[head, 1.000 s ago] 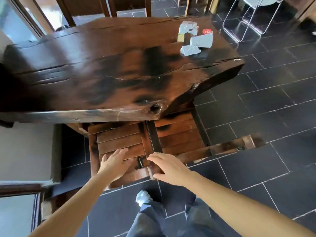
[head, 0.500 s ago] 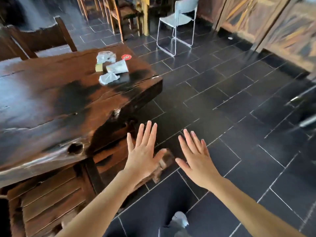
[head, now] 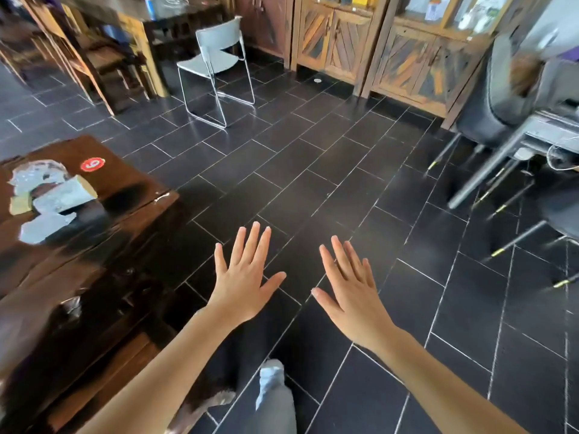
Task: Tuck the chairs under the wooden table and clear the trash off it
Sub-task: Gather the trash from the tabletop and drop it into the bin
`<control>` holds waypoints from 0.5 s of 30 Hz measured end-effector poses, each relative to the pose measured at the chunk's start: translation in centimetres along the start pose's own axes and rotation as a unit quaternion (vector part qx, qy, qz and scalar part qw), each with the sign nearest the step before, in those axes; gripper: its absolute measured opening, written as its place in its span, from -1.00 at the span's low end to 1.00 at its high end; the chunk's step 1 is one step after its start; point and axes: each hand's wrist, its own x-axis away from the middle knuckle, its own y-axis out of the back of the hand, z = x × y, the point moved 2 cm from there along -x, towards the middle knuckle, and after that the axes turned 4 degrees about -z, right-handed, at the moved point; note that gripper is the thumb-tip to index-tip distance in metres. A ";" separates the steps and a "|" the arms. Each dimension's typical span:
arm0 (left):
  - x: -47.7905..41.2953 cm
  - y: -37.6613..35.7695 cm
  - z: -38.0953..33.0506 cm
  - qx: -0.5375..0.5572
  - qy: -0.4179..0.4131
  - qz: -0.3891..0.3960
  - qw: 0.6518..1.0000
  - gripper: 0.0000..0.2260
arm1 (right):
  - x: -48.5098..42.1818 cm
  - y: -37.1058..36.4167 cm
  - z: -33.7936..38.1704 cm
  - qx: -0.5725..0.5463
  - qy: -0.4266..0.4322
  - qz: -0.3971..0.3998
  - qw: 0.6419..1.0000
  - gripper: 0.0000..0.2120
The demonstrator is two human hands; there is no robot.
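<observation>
The dark wooden table [head: 94, 245] fills the left edge of the view. Crumpled silvery trash [head: 53, 195] lies on its far corner, beside a round red sticker [head: 92, 164]. A slatted wooden chair [head: 103, 377] sits low under the table's near side, mostly hidden by the tabletop. My left hand [head: 242, 283] and my right hand [head: 351, 292] hover flat over the dark tiled floor, to the right of the table. Both have spread fingers and hold nothing.
A grey metal-framed chair [head: 216, 61] stands alone on the floor ahead. Wooden cabinets [head: 360, 48] line the far wall. Dark padded chairs [head: 501, 98] and a grey desk crowd the right side. Another wooden table with chairs [head: 103, 57] stands at back left.
My hands have left the wooden chair's seat and risen, fingers spread. The view has swung right and up, so the table slid to the left edge and the room came into sight.
</observation>
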 end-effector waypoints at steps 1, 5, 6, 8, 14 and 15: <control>-1.5 0.1 0.2 0.002 0.000 -0.002 1.000 -0.30 | -1.3 0.2 -0.5 -0.006 0.000 0.001 1.000 -0.30; -8.4 0.2 1.0 0.007 0.001 -0.023 1.000 -0.31 | -8.1 0.8 -2.5 -0.015 0.010 -0.002 1.000 -0.30; -10.5 0.2 1.3 0.010 -0.001 -0.028 1.000 -0.32 | -10.4 1.1 -3.2 -0.018 0.007 -0.006 1.000 -0.30; -15.0 0.5 1.8 0.020 -0.003 -0.034 0.999 -0.32 | -15.0 1.7 -4.6 -0.009 0.002 -0.009 1.000 -0.30; -28.2 2.4 2.1 0.043 -0.002 -0.055 0.998 -0.32 | -28.0 4.2 -7.8 0.052 0.031 0.005 0.998 -0.30; -29.9 3.0 2.2 0.042 -0.002 -0.059 0.997 -0.32 | -30.0 4.7 -8.1 0.059 0.037 0.003 0.998 -0.31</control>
